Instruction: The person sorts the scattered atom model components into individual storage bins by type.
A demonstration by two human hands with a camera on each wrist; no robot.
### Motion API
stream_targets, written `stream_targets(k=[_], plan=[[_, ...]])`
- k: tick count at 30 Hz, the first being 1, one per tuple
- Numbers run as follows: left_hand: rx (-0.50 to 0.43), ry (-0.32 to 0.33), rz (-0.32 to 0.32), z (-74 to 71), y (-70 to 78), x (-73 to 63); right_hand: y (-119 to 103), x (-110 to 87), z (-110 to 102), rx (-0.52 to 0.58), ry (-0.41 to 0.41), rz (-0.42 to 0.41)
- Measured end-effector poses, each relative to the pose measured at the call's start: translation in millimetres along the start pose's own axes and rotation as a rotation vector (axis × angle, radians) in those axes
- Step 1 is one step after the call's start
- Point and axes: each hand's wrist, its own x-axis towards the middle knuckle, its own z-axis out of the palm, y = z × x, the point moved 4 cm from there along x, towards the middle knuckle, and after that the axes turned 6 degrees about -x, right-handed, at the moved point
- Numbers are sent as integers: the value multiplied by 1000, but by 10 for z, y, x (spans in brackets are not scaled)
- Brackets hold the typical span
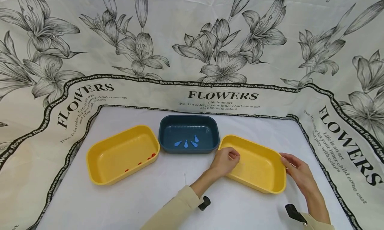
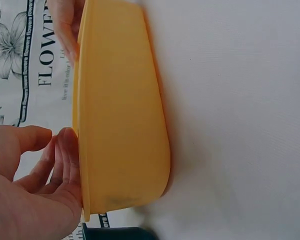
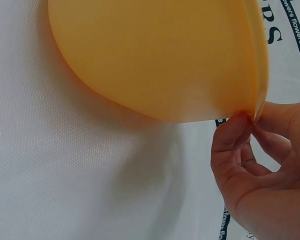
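Observation:
At the right end of the right yellow basin (image 1: 255, 163), my right hand (image 1: 300, 173) pinches the rim between thumb and fingers; the right wrist view shows the thumb and fingertips (image 3: 233, 131) meeting at the rim's corner. My left hand (image 1: 225, 161) is over the same basin's left end, fingers curled, with the thumb tip close to the fingertips. In the left wrist view this hand (image 2: 40, 185) lies beside the basin's rim (image 2: 83, 165), and nothing shows between its thumb and fingers. The basin's near left rim is partly hidden by the left hand.
A dark blue basin (image 1: 189, 119) with several blue drop-shaped pieces (image 1: 186, 144) stands at the back middle. Another yellow basin (image 1: 120, 150), with several small red pieces (image 1: 153, 155) along its near wall, stands at left. A flower-print cloth (image 1: 222, 105) rises behind the white table (image 1: 120, 206).

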Motion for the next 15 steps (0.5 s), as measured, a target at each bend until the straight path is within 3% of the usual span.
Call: stream_targets(k=[4,10,15], plan=[[-43,5,-9,-85,-4,-57,1,9,-2,1,1,-1],[-82,20,29,-176,-5,-140,3,4,6,4,4,-1],[-128,32,12,-257,-32,-218,4,3,8,-1,4,7]])
